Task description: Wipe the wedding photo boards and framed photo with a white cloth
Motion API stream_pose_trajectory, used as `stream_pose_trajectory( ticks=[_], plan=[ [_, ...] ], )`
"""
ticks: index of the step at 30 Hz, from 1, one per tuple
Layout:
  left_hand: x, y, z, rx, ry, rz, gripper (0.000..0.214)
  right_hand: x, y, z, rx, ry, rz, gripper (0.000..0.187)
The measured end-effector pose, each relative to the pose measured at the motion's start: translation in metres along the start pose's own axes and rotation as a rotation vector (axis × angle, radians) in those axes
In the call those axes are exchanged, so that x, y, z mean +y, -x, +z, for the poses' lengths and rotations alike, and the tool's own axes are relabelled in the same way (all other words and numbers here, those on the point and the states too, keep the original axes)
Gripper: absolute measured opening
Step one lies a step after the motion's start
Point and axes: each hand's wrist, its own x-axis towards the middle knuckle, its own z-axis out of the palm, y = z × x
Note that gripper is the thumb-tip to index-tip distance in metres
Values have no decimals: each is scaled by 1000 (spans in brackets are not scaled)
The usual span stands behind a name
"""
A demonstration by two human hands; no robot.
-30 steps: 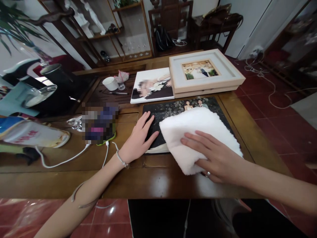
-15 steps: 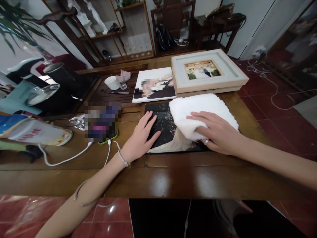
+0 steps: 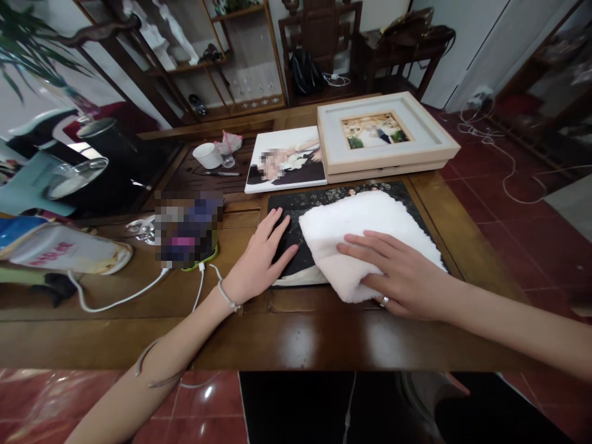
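Atop the glossy wood table (image 3: 259,339), forearms (image 3: 185,333) come in over near edge. Boxy pale-wood frame (image 3: 388,160) sits toward the back. Dark photo (image 3: 314,200) lies flat in front, w/ tabletop strip btwn it & near edge. Fluffy white cloth (image 3: 358,213) covers its center & R part. R hand (image 3: 404,277), palm down, grips cloth's near side. L hand (image 3: 259,259) rests on photo's L side, fingers splayed, released. R hand wears shiny ring (image 3: 383,301).

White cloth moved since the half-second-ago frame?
Yes: the white cloth has moved toward the table's near edge, away from the light wooden frame.
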Motion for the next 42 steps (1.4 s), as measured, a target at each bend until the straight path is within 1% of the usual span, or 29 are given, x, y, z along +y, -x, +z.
stream_pose_trajectory(
  ticks=[2,8,11,14,17,20,23,25,29,34,36,40,42],
  plan=[
    [0,0,0,-3,0,2,56,8,-2,-1,9,13,1,40],
    [0,0,0,-1,9,6,56,35,-3,1,33,32,48,29],
    [1,0,-1,-8,8,-4,56,40,-2,3,47,30,76,25],
    [2,0,-1,-14,3,-11,57,37,-1,5,40,27,108,23],
    [2,0,-1,-11,9,-3,56,25,1,7,58,9,132,23],
    [1,0,-1,-10,14,-4,56,10,3,8,69,-8,114,26],
    [1,0,-1,-9,15,-4,56,-3,3,7,24,-12,81,28],
    [1,0,-1,-6,13,-4,56,-7,3,5,0,-9,57,30],
    [1,0,-1,-5,7,-5,56,-4,2,4,5,-5,16,36],
    [0,0,-1,-11,11,-6,56,8,1,5,14,8,18,43],
    [1,0,-1,-14,16,-9,56,13,0,6,21,9,23,40],
    [1,0,-1,-14,12,-11,56,19,-4,6,49,3,36,28],
    [1,0,-1,-14,12,-9,56,18,-4,6,41,-1,56,28]
  ],
)
